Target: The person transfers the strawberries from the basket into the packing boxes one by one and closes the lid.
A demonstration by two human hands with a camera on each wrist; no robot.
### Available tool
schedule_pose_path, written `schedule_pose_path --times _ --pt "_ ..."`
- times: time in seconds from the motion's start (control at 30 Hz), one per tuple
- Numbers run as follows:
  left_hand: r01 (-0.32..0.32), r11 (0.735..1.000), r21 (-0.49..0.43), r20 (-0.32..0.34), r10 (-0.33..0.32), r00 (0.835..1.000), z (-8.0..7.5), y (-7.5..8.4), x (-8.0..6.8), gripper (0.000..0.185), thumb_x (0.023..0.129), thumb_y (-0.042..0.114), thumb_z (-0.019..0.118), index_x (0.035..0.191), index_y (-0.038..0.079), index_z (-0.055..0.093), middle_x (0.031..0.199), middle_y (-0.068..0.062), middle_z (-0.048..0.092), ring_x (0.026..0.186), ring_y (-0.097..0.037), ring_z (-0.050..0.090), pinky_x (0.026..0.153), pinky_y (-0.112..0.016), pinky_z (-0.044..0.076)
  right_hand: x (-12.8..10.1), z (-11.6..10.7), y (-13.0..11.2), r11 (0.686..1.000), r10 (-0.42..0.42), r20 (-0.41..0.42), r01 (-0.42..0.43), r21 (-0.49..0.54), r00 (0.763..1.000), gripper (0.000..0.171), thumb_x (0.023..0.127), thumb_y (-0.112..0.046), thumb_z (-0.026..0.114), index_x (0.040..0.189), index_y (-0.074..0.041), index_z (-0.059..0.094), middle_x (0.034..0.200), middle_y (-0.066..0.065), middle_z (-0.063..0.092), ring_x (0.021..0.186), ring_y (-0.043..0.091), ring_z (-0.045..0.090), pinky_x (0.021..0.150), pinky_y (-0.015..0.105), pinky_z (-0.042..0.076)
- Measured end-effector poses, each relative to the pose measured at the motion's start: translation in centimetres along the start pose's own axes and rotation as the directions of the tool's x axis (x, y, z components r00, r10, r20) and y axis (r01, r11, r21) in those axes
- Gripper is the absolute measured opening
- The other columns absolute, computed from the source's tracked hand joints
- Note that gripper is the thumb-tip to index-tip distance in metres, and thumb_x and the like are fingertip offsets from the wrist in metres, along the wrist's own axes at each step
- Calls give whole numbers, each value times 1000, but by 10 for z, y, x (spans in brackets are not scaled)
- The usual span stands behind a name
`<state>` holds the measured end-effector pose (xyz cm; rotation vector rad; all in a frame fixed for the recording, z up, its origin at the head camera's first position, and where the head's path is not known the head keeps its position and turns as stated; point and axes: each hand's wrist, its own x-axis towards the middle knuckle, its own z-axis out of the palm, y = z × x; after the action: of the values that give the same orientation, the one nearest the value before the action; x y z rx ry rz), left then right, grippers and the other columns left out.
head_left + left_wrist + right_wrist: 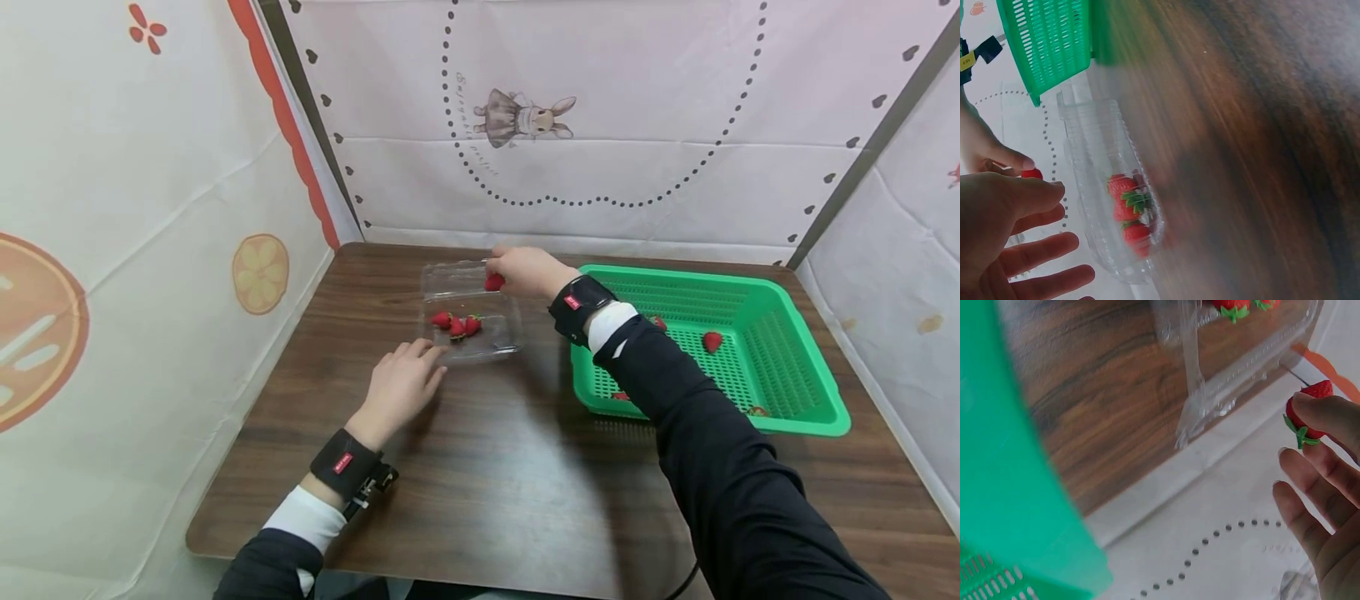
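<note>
right hand [525, 268]: pinching a strawberry [493, 282] between thumb and fingertip, right over the far end of the clear box [469, 312]
left hand [401, 385]: flat and relaxed on the counter [487, 467], fingertips touching the box's near edge
clear box: three strawberries [456, 323] inside, just past the left fingers
green basket [795, 367]: off behind the right wrist, a few berries in it

The right hand [525, 271] pinches a strawberry [493, 282] at its fingertips, just above the far edge of a clear plastic clamshell box [468, 312]. Three strawberries [456, 323] lie inside the box, below those fingers. The left hand [401, 387] rests flat on the wooden table [487, 467], fingertips touching the box's near corner. Behind the right wrist sits a green basket [795, 367] with a few strawberries.
</note>
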<state>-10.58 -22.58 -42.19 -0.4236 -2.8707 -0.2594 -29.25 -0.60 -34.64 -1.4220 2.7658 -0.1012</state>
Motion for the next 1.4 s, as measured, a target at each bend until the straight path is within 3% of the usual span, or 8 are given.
schedule_pose_path --times 0.37,0.67,0.9,1.4 --pt "4 1000 5 7 -4 1000 1 -1 3 32 95 24 72 124 10 71 122 -12 66 107 -32 63 81 -49 55 12 20 -11 993 -24 121 37 -109 992 20 92 -10 73 112 -10 71 115 10 65 100 24 65 86 39 54" --pt "5 1000 1 13 -5 1000 2 -2 1 32 95 23 71 124 10 70 122 -12 65 107 -32 64 80 -48 55 18 43 -15 986 8 189 23 -163 982 11 94 -11 68 102 -10 76 109 8 66 94 24 67 82 40 56" --pt "11 1000 2 28 -11 1000 3 -1 -1 32 97 25 69 124 8 70 123 -12 65 109 -32 63 82 -49 55 16 51 -27 980 42 248 9 -200 968 16 96 -3 64 108 -7 74 109 9 69 96 24 68 83 40 57" --pt "21 1000 9 27 -22 999 6 -4 -4 32 97 25 68 124 8 71 124 -12 64 110 -32 63 83 -49 54 26 67 -36 963 54 241 14 -271 969 19 96 -5 64 112 -11 73 111 6 71 100 25 68 85 42 57"
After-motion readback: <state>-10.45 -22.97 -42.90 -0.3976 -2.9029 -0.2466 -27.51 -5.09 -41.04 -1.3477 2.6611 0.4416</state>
